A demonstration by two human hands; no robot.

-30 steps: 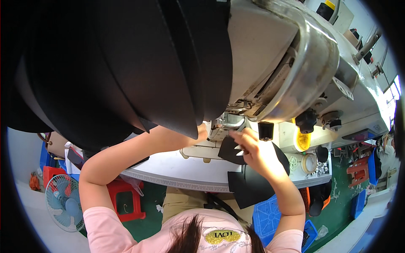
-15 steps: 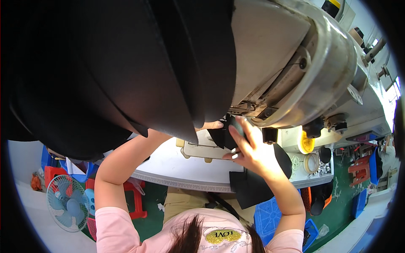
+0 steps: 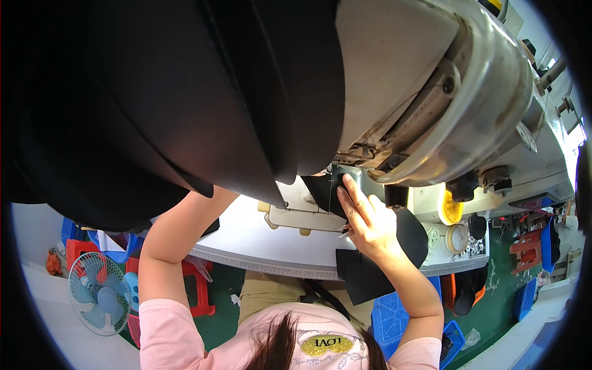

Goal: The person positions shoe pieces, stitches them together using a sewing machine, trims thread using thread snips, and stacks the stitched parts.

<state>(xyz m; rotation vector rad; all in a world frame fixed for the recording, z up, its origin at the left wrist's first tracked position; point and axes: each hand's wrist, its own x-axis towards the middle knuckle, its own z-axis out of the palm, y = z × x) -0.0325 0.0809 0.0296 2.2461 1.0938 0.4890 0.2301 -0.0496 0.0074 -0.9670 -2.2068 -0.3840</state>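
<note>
My left forearm (image 3: 191,219) reaches up behind the large dark panels. My left hand is almost wholly hidden by them, with only a sliver of skin beside the needle area. My right hand (image 3: 372,227) lies with index and middle fingers stretched along a black sheet piece (image 3: 319,192) under the sewing machine head (image 3: 425,105). Beneath its palm, small pale points stick out, seemingly of a small pointed metal tool (image 3: 346,232) tucked in the hand. A thread runs down by the fingertips. Another black piece (image 3: 364,277) hangs over the table edge below my right wrist.
Large dark panels (image 3: 185,92) block the upper left. On the white table (image 3: 246,240), a tape roll (image 3: 457,238) and a yellow round part (image 3: 451,205) stand to the right. A fan (image 3: 98,295) and red stool (image 3: 200,290) are lower left; blue crates (image 3: 391,314) lie below.
My right hand has drawn slightly down and right, its index and middle fingers now closer together. The left fingers, visible before near the needle, have slipped almost wholly behind the dark panels.
</note>
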